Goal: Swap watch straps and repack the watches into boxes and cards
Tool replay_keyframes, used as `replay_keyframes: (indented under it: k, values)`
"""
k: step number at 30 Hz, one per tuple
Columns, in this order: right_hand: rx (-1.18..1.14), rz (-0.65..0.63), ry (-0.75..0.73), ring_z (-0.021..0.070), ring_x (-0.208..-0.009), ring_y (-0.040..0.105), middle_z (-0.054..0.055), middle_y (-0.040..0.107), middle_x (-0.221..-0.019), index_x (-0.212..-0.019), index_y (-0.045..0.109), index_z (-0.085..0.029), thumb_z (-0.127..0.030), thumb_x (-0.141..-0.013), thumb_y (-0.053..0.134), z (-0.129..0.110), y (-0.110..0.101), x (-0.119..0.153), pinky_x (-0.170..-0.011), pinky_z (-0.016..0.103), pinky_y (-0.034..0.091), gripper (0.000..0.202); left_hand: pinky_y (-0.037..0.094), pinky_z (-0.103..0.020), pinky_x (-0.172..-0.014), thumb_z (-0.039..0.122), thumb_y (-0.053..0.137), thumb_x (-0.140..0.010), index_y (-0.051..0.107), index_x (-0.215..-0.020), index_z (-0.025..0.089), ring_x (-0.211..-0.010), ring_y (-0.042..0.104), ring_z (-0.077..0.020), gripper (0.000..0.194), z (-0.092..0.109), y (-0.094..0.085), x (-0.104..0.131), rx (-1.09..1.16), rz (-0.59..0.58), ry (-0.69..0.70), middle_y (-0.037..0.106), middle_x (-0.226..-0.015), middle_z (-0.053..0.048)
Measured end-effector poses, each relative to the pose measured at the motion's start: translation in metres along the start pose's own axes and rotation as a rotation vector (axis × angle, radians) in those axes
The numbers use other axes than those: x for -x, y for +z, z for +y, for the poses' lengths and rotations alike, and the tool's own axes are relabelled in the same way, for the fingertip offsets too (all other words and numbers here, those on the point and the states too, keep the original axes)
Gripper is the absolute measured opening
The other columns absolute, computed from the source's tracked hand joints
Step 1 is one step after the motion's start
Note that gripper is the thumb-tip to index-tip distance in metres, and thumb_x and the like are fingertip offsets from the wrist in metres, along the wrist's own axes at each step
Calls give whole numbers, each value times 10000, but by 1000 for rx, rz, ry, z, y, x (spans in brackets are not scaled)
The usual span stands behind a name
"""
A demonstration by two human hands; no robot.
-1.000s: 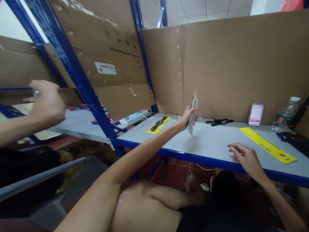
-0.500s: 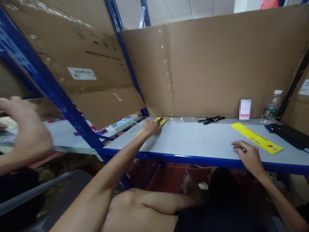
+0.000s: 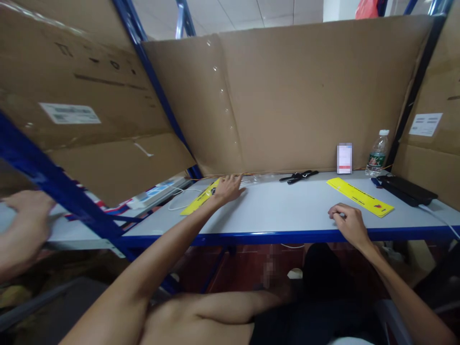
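My left hand reaches to the back left of the grey table, fingers spread, over the right side of a yellow printed strip. A small dark item lies on that strip beside the hand. Near the front edge, my right hand rests with its fingers curled; whether anything is inside them is hidden. Another yellow strip lies just behind the right hand. Black-handled tools lie crossed near the back of the table.
A phone stands against the cardboard panel, with a water bottle to its right. A black case with a white cable lies at the right. At the far left is another person's arm. Clear plastic lies along the back.
The view has turned right. My left hand has come off the left yellow strip's dark item, and its fingers have spread. The right hand's fingers are more curled. The other person's arm is lower.
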State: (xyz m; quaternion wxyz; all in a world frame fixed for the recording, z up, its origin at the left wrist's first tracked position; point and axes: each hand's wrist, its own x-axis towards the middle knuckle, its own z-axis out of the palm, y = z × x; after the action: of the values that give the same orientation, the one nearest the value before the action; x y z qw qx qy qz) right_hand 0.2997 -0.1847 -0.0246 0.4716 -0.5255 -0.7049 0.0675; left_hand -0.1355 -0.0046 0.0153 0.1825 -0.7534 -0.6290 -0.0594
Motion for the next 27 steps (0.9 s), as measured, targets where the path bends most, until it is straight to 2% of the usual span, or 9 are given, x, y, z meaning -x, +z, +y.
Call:
replay_keyframes:
  k: [4, 9, 11, 13, 17, 20, 22, 24, 27]
  values:
    - [19, -25, 6, 226, -802, 690, 17, 764, -854, -775, 700, -242, -238, -812, 493, -1, 1, 0, -776, 338, 479, 210, 296, -516, -1150, 449, 545, -969, 305, -1588, 158, -1439, 408, -395, 725, 25, 8, -32, -21, -76, 174, 440, -1558, -258]
    - [40, -26, 16, 213, -812, 699, 18, 771, -866, -793, 715, -241, -229, -838, 505, -5, 4, 1, -795, 317, 492, 216, 357, -489, -1120, 436, 591, -941, 231, -1631, 192, -1402, 471, -378, 815, 37, 23, -78, 1, -176, 172, 449, -1568, -226]
    - [54, -23, 24, 213, -830, 702, 20, 777, -883, -804, 723, -245, -216, -839, 509, -7, 4, 2, -794, 310, 496, 219, 389, -437, -1101, 409, 643, -904, 274, -1624, 209, -1372, 514, -354, 834, 36, 27, -93, 35, -217, 148, 497, -1541, -200]
    - [64, -30, 29, 212, -845, 704, 20, 781, -900, -816, 731, -249, -195, -832, 518, -8, 4, 5, -798, 307, 499, 221, 413, -379, -1076, 370, 669, -880, 380, -1582, 218, -1333, 555, -322, 774, 33, 30, -102, 49, -245, 143, 564, -1490, -165]
    - [31, -99, 78, 205, -842, 709, 3, 784, -885, -843, 750, -255, -193, -851, 537, -5, 3, -3, -812, 302, 511, 222, 469, -353, -991, 371, 674, -875, 500, -1508, 222, -1241, 616, -314, 673, 25, 28, -106, 32, -245, 106, 637, -1403, -142]
    - [83, -301, 88, 205, -879, 713, 14, 790, -901, -887, 765, -237, -209, -878, 562, 2, 5, -39, -811, 281, 513, 205, 475, -354, -970, 409, 664, -896, 514, -1501, 232, -1222, 624, -322, 648, 20, 25, -102, 30, -240, 98, 659, -1363, -142]
    - [239, -419, 57, 224, -972, 708, 51, 789, -1019, -976, 767, -211, -191, -879, 579, 8, 10, -75, -844, 281, 505, 213, 461, -370, -984, 442, 638, -921, 484, -1525, 243, -1227, 617, -331, 654, 16, 21, -97, 7, -204, 126, 643, -1370, -154]
    - [454, -424, 49, 272, -1073, 688, 126, 757, -1148, -1142, 733, -176, -166, -909, 546, 14, 20, -113, -889, 323, 493, 299, 443, -402, -999, 481, 611, -939, 451, -1544, 241, -1234, 602, -347, 670, 12, 14, -91, -46, -137, 165, 617, -1382, -176]
    - [654, -450, 49, 306, -1144, 665, 195, 693, -1277, -1271, 658, -137, -69, -914, 487, 26, 39, -160, -926, 360, 478, 402, 411, -437, -1031, 517, 617, -932, 476, -1514, 222, -1259, 567, -363, 667, 7, -3, -78, -114, -54, 225, 609, -1364, -187]
